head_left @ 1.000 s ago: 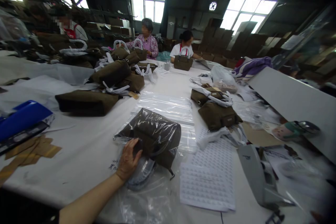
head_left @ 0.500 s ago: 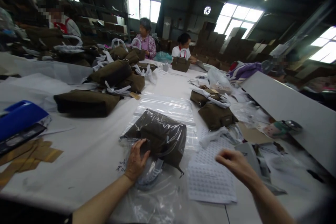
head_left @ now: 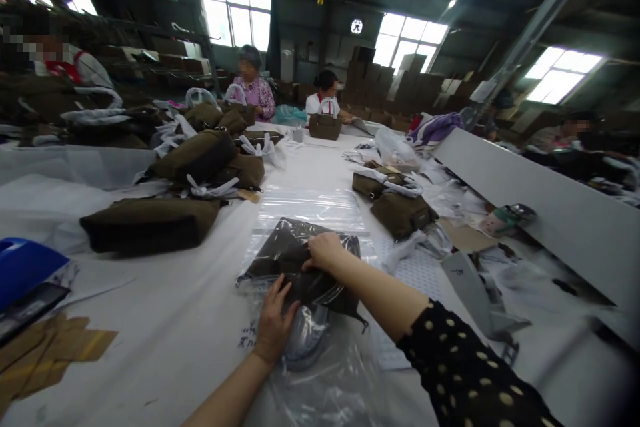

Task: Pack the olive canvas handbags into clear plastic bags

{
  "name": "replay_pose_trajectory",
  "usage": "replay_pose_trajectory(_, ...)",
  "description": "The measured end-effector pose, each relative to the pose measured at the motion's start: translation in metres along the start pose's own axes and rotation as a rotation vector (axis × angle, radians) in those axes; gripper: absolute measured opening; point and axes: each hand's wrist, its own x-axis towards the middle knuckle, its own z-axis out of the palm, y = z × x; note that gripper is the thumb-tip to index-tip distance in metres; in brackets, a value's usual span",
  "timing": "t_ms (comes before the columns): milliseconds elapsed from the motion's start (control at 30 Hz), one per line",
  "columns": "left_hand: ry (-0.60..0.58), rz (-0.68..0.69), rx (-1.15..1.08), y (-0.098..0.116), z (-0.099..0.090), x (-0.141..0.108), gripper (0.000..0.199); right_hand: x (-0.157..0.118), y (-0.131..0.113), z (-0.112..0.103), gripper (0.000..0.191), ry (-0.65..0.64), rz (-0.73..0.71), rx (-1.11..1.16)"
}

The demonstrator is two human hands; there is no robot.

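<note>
While inside a clear zip-top plastic bag (head_left: 313, 207), a dark olive canvas handbag (head_left: 295, 267) flat on the near middle of a white-covered bench (head_left: 150, 320), the film creased over its top. Right hand (head_left: 325, 250), out of a black sleeve with pale dots (head_left: 465, 367), curled over the handbag's far edge, fingers closed on it through the plastic. Left hand (head_left: 274, 323) lower and nearer, fingers wrapped on the handbag's near edge, just beside a curved clear plastic piece (head_left: 305, 340). Both hands apart, with a short stretch of handbag between them. Just right of the handbag, a printed sheet of small dots (head_left: 410, 273) flat on the bench. Farther left, olive handbags with white-wrapped handles (head_left: 200, 153) in loose heaps, then a blue folder (head_left: 20, 267) and flat cardboard scraps (head_left: 50, 353) at the left edge. On the right, two more olive handbags (head_left: 403, 213), a crumpled plastic bag (head_left: 395, 150) and a tilted white board (head_left: 540, 207). At the far end, a co-worker in a floral blouse (head_left: 255, 97) and another in a white top (head_left: 320, 103) behind an upright handbag (head_left: 325, 127), with stacked cardboard cartons (head_left: 370, 80) beyond.
</note>
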Motion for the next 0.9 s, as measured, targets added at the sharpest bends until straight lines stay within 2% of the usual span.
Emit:
replay_pose_trajectory(33,-0.031,0.023,0.012,-0.002,0.000,0.000,0.039,-0.010,0.015,-0.004,0.048,0.040,0.057,-0.003)
replay_pose_trajectory(100,-0.072,0.043,0.021,-0.006,-0.002,0.001,0.041,-0.043,0.042,-0.004,0.036,0.143,0.089,-0.007)
replay_pose_trajectory(133,-0.089,0.047,0.020,-0.008,-0.003,0.003,0.042,-0.065,0.054,0.002,0.028,0.201,0.045,-0.001)
replay_pose_trajectory(167,-0.107,0.051,0.018,-0.011,-0.004,0.006,0.042,-0.089,0.063,0.012,0.028,0.274,-0.054,-0.002)
replay_pose_trajectory(233,-0.156,0.058,0.010,-0.016,-0.007,0.017,0.043,-0.139,0.074,0.043,0.045,0.353,-0.338,-0.005)
replay_pose_trajectory(300,-0.212,0.065,0.000,-0.021,-0.008,0.032,0.044,-0.182,0.077,0.082,0.054,0.296,-0.576,-0.059)
replay_pose_trajectory(367,-0.274,0.073,-0.012,-0.024,-0.010,0.047,0.044,-0.208,0.073,0.118,0.058,0.346,-0.620,-0.129)
replay_pose_trajectory(433,-0.303,0.082,-0.022,-0.021,-0.016,0.056,0.044,-0.214,0.064,0.142,0.057,0.507,-0.547,-0.152)
replay_pose_trajectory(500,-0.293,0.117,-0.034,-0.013,-0.028,0.051,0.046,-0.205,0.053,0.151,0.043,0.707,-0.497,-0.096)
replay_pose_trajectory(533,-0.292,0.162,-0.046,-0.009,-0.036,0.044,0.049,-0.199,0.048,0.151,0.032,0.772,-0.517,-0.045)
replay_pose_trajectory(567,-0.312,0.225,-0.057,-0.005,-0.044,0.032,0.055,-0.192,0.042,0.150,0.022,0.793,-0.567,0.020)
replay_pose_trajectory(633,-0.424,0.390,-0.051,0.001,-0.062,0.004,0.072,-0.182,0.034,0.144,0.017,0.719,-0.642,0.193)
replay_pose_trajectory(667,-0.495,0.470,-0.022,0.003,-0.069,-0.012,0.078,-0.179,0.030,0.140,0.020,0.672,-0.597,0.297)
replay_pose_trajectory(700,-0.552,0.534,0.019,0.003,-0.075,-0.027,0.082,-0.177,0.027,0.137,0.023,0.632,-0.482,0.409)
replay_pose_trajectory(767,-0.586,0.580,0.106,0.002,-0.080,-0.050,0.079,-0.175,0.023,0.133,0.028,0.582,-0.131,0.643)
replay_pose_trajectory(833,-0.492,0.530,0.113,0.002,-0.079,-0.061,0.057,-0.174,0.020,0.131,0.030,0.522,0.167,0.841)
replay_pose_trajectory(900,-0.368,0.392,0.031,0.004,-0.075,-0.061,0.029,-0.174,0.019,0.132,0.030,0.509,0.286,0.963)
